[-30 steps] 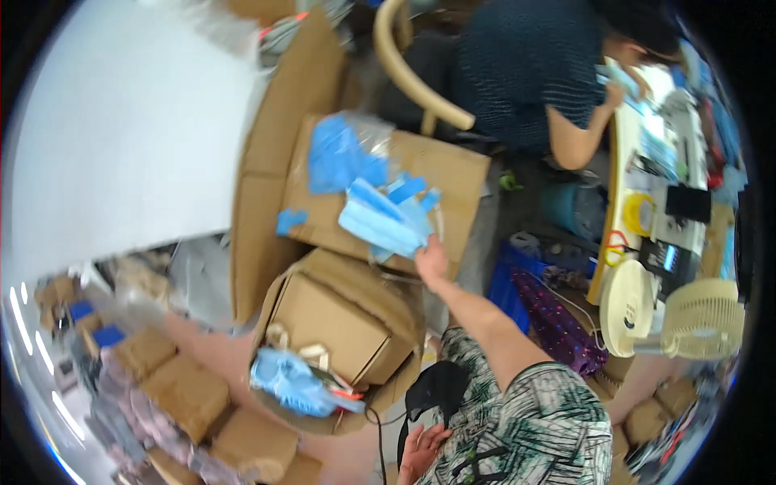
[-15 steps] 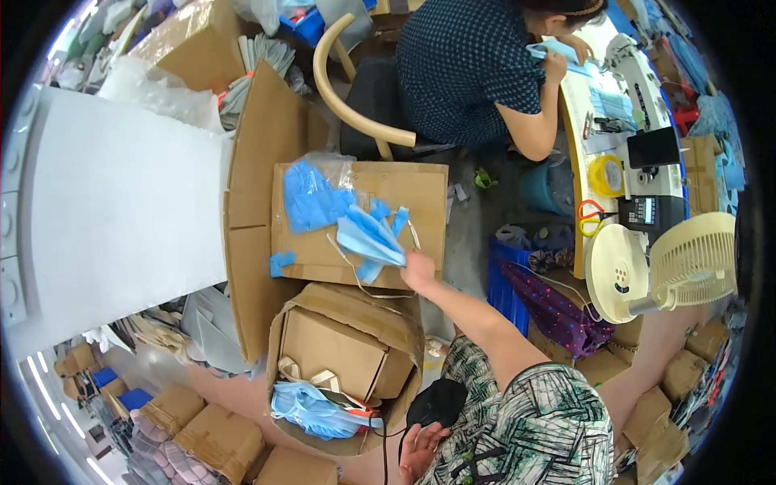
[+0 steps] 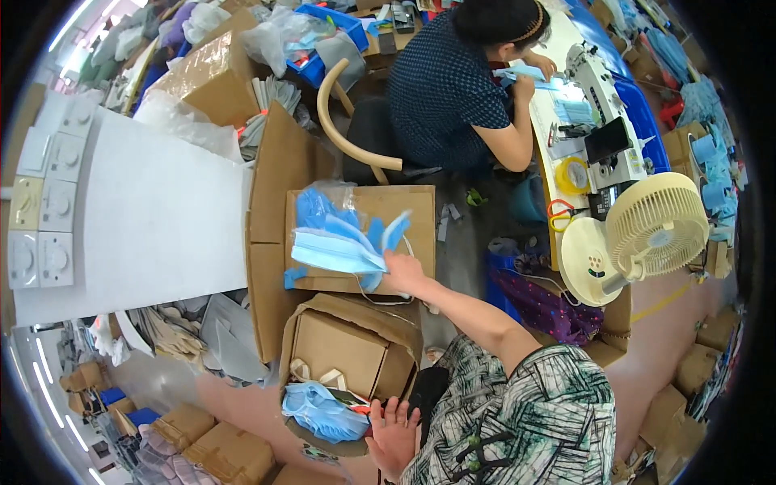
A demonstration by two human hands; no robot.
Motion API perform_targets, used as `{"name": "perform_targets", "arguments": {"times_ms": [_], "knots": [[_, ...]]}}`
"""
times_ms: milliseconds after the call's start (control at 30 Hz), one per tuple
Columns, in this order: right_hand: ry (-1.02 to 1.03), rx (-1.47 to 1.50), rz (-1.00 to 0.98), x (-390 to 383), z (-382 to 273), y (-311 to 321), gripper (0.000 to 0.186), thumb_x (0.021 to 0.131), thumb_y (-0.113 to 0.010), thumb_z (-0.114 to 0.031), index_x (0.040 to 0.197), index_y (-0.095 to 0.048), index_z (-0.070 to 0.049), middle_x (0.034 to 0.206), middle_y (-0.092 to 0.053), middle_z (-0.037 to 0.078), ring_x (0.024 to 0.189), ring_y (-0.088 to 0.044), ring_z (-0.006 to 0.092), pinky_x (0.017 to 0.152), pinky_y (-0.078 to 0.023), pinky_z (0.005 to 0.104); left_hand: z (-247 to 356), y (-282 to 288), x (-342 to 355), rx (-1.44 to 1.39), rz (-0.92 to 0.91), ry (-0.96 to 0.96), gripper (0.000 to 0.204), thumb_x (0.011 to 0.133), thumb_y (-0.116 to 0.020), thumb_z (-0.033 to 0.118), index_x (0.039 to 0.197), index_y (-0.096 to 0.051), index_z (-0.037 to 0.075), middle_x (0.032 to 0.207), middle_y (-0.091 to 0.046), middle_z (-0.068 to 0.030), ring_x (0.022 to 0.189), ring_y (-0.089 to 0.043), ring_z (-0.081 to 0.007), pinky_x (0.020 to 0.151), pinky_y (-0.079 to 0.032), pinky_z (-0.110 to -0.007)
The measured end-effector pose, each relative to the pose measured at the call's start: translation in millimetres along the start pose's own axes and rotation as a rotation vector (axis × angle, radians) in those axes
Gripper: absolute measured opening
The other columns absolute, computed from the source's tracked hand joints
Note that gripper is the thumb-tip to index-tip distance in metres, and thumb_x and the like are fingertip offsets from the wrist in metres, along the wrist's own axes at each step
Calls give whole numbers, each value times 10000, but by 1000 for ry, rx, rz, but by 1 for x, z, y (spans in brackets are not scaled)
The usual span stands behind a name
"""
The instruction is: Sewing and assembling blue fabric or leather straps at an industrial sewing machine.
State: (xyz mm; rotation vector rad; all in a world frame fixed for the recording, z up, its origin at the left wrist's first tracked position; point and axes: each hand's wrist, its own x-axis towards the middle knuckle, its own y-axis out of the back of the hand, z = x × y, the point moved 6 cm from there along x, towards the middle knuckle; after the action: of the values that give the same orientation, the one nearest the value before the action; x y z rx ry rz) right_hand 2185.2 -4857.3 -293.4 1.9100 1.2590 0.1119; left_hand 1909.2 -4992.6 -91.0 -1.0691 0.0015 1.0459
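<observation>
My right hand (image 3: 404, 272) grips a small bundle of light blue face masks (image 3: 331, 250) over a flat cardboard box top (image 3: 416, 214), where blue scraps and a clear bag with blue material (image 3: 319, 206) lie beside them. My left hand (image 3: 392, 436) has its fingers spread at the lower rim of an open carton (image 3: 291, 339), by a pile of blue masks (image 3: 322, 412) inside it; whether it touches them I cannot tell.
A co-worker (image 3: 436, 105) sits at a sewing machine table (image 3: 554, 226) holding blue material. A desk fan (image 3: 651, 226) stands at the right. Upright cardboard (image 3: 267, 259) borders a white board (image 3: 162, 210) at left. A curved wooden armrest (image 3: 339, 137) is behind the box.
The masks in my right hand have swung leftward and now lie more level. My left hand has risen toward the open carton with its fingers spreading. The view has shifted, showing more background.
</observation>
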Motion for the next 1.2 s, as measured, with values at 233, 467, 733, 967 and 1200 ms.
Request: {"name": "perform_targets", "arguments": {"times_ms": [233, 467, 733, 967, 1200], "knots": [[131, 232, -136, -44, -66, 29, 380, 771, -612, -216, 1080, -519, -15, 940, -634, 243, 908, -621, 409, 752, -498, 489, 2, 10, -11, -177, 127, -74, 599, 997, -445, 460, 1484, -328, 132, 1414, -490, -121, 1280, -481, -274, 1085, -351, -470], [501, 7, -547, -192, -174, 60, 414, 768, -615, -129, 1165, -587, -14, 968, -667, 128, 886, -646, 277, 726, -491, 410, 6, 23, -51, 26, 240, -106, 619, 1008, -407, 488, 1463, -331, 74, 1466, -415, -141, 1355, -391, -290, 1129, -307, -497], [1441, -555, -393, -429, -196, -39, 319, 774, -596, -178, 1049, -623, -18, 854, -589, 62, 885, -598, 250, 672, -440, 339, -16, 118, -160, -395, 364, -191, 454, 1032, -460, 300, 1387, -412, 21, 1408, -485, -126, 1277, -480, -264, 1077, -384, -447], [1323, -230, -957, -559, -221, -97, 409, 832, -723, -337, 1061, -640, -9, 971, -588, 96, 981, -574, 272, 771, -459, 366, -43, 220, -291, -334, 478, -274, 360, 970, -588, 144, 1292, -522, -3, 1208, -633, -104, 1105, -600, -220, 976, -470, -370], [664, 279, -898, -518, -213, -131, 277, 858, -663, -59, 1132, -653, -26, 1013, -666, 74, 950, -597, 119, 846, -467, 274, -51, 258, -349, -374, 631, -345, 398, 940, -640, 136, 1294, -524, -6, 1208, -635, -98, 1124, -589, -234, 968, -477, -381]]}}
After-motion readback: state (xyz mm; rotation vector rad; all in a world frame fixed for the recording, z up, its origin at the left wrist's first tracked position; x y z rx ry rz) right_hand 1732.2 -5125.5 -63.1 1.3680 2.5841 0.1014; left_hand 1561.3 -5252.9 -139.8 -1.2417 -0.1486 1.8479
